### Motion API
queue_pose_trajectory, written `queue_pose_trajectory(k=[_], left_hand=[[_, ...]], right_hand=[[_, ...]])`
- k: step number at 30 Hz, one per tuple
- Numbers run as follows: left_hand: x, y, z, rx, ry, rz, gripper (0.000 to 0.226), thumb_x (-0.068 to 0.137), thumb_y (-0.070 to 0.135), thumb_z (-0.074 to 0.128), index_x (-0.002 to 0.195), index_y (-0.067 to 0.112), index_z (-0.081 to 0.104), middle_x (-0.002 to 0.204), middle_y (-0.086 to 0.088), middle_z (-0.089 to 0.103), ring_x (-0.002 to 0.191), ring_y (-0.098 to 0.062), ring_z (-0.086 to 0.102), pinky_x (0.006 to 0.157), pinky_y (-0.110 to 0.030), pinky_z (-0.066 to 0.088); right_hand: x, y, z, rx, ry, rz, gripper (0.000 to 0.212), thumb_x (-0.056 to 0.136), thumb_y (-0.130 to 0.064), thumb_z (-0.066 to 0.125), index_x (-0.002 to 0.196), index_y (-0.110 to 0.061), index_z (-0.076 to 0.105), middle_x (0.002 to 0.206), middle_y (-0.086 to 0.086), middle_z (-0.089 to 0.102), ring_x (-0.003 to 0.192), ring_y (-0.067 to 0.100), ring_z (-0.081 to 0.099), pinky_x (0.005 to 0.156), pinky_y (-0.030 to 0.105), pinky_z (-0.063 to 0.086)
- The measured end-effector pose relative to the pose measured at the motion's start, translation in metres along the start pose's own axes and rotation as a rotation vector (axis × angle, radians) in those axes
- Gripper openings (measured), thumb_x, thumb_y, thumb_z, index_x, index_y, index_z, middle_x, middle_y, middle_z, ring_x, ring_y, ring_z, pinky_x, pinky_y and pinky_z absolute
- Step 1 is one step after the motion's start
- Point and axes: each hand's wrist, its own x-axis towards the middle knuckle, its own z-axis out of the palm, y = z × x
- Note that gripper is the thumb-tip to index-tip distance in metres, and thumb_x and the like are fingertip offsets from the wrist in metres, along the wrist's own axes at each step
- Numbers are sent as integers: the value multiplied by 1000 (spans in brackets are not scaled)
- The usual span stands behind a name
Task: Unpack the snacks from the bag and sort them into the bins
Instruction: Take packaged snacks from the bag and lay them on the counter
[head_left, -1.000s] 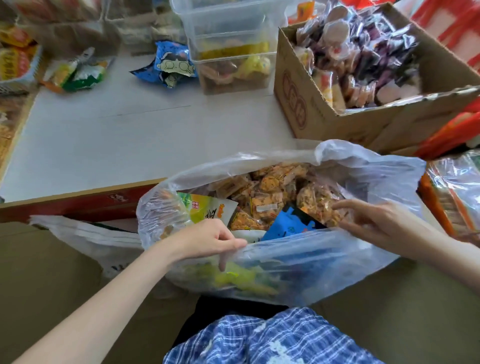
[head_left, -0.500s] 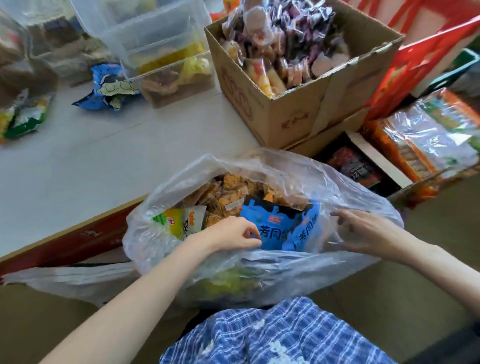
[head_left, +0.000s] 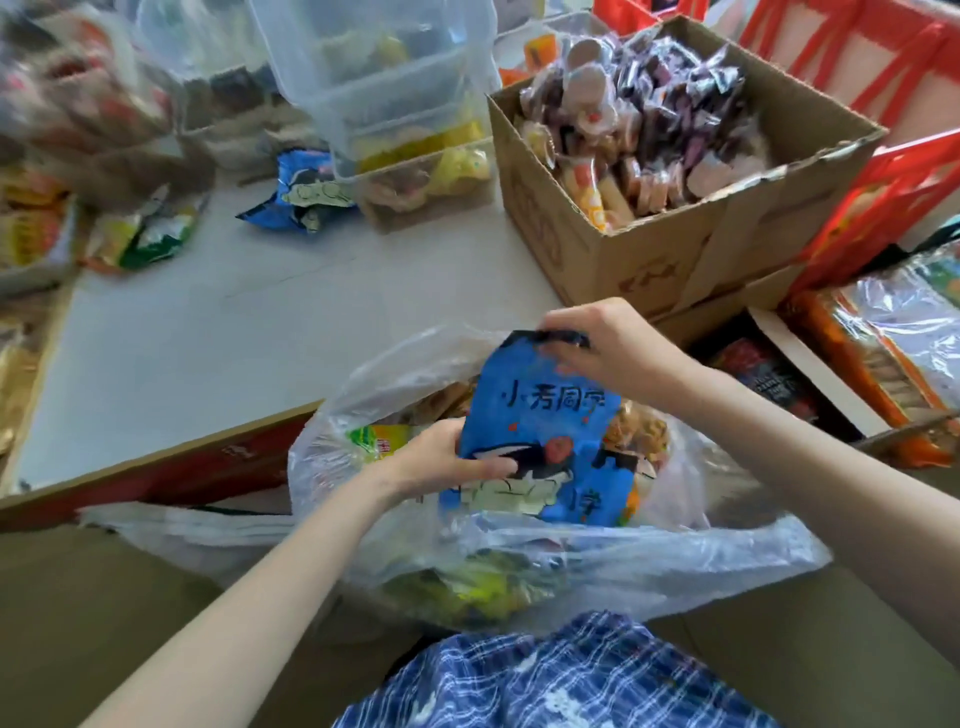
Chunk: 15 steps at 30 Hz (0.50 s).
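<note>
Moved: the blue snack packet (head_left: 540, 415), half a second ago lying low inside the plastic bag (head_left: 519, 566), now stands upright and raised out of the bag's mouth; the right hand (head_left: 605, 340) has gone from the bag's right rim to the packet's top edge.
Right fingers: curled over the packet's top edge, pinching it.
Left fingers: the left hand (head_left: 447, 460) grips the packet's lower left edge, thumb laid across its printed front, the other fingers hidden behind it.
Packet: blue with dark characters and a cartoon figure, its lower end still below the bag's rim.
Bag: clear plastic, open-mouthed, just off the tabletop's near edge, above the checked blue cloth (head_left: 561, 680); orange-brown snack packs and a yellow-green pack lie inside.
Tabletop (head_left: 208, 332): pale; a second blue packet (head_left: 304, 195) lies toward the far edge, beside the stacked clear bins (head_left: 395, 98).
Cardboard box (head_left: 649, 260): at the far right corner, filled with small wrapped snacks.
</note>
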Motion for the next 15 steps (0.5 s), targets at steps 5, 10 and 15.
queue_pose_trajectory(k=[5, 10, 15], left_hand=[[-6, 8, -25, -296, 332, 36, 16, 94, 15, 54, 92, 28, 61, 88, 13, 65, 72, 11, 62, 63, -7, 47], [-7, -5, -65, -502, 676, -44, 17, 97, 17, 49, 105, 10, 62, 102, -9, 65, 93, -21, 62, 89, -38, 49], [1, -15, -108, -917, 789, -91, 21, 99, 15, 45, 115, 8, 56, 98, -10, 66, 87, -22, 62, 83, -35, 52]], right_hand=[[50, -20, -8, 82, 290, 5, 17, 85, -8, 58, 97, -1, 68, 90, 13, 68, 85, 31, 63, 74, 31, 45], [78, -16, 6, 165, 290, 251, 61, 79, -18, 73, 132, -8, 45, 126, 12, 46, 115, 26, 46, 99, 29, 34], [109, -39, 66, 671, -186, 443, 73, 80, -21, 72, 140, -21, 31, 124, 4, 56, 96, 18, 64, 76, 34, 57]])
